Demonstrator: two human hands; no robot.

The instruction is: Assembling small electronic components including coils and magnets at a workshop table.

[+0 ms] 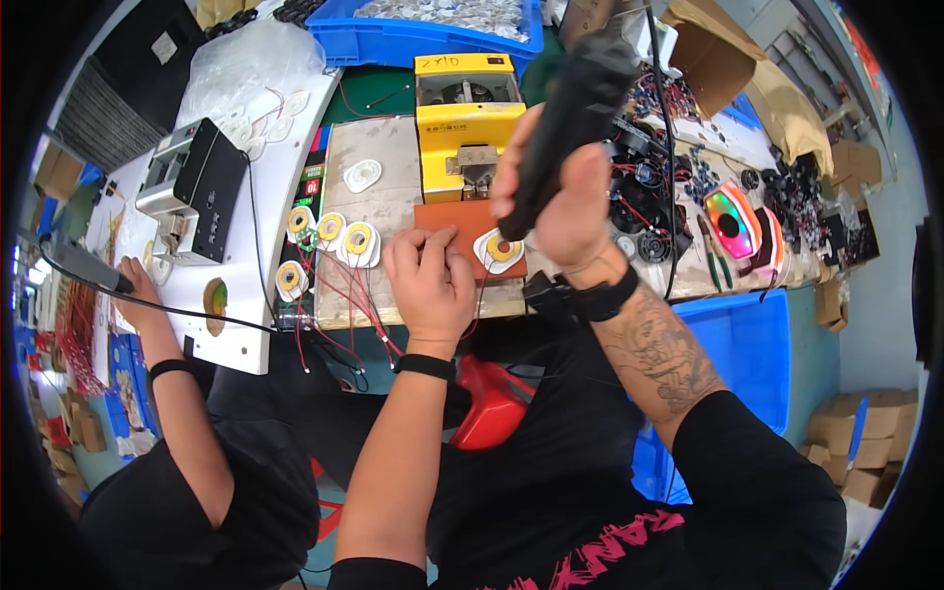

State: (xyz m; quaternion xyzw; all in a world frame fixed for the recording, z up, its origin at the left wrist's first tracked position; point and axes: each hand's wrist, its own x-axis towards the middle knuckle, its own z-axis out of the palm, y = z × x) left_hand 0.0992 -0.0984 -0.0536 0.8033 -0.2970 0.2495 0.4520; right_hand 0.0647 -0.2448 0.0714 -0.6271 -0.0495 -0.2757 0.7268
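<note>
My right hand (pixel 559 202) grips a black electric screwdriver (pixel 575 113), held upright with its tip down on a round white and yellow coil part (pixel 501 249). That part lies on a brown pad (pixel 462 221) in front of a yellow machine (pixel 466 118). My left hand (pixel 428 278) rests on the pad's left edge, fingers bent, pressing down beside the part. Red wires (pixel 359 305) trail from several more coil parts (pixel 334 236) to the left of my left hand.
A co-worker's hand (pixel 138 290) at the far left holds a tool with a black cable on a white board (pixel 246 324). A blue bin (pixel 423 34) stands behind, a second blue bin (pixel 752 344) to the right, black fans and a lit fan (pixel 733 224) beyond.
</note>
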